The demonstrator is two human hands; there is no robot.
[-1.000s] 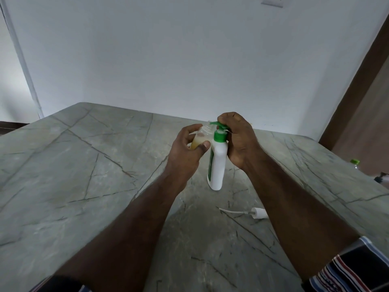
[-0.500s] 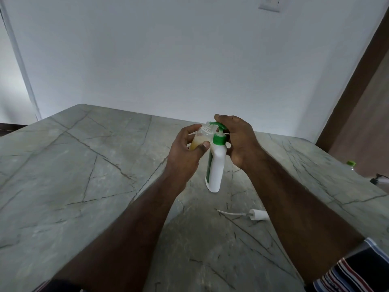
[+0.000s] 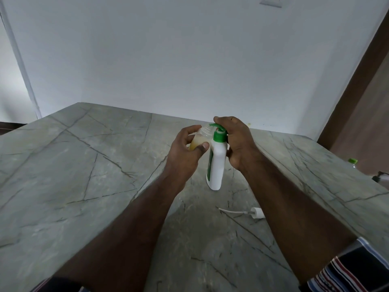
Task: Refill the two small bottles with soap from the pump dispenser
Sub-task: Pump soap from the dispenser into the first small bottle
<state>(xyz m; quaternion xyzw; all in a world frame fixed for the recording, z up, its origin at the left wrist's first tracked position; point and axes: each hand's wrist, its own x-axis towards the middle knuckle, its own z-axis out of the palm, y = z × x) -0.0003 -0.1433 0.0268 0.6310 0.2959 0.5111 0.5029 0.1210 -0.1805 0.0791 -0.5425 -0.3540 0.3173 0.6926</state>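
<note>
Between the hands, left hand (image 3: 185,148) grips bottle (image 3: 200,140) under spout; right hand (image 3: 235,140) clasps dispenser (image 3: 216,165); mouth should stay beneath spout.

Small bottle (image 3: 200,138) just left of pump dispenser (image 3: 216,165) on table (image 3: 84,165)

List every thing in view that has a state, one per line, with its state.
small bottle: uncapped, partly filled with yellowish soap, held at the pump spout.
pump dispenser: upright on the table, green pump head under the right hand.
white cap with tube: off, lying on the table.
left hand: grips the small bottle.
right hand: rests on the pump head.
</note>
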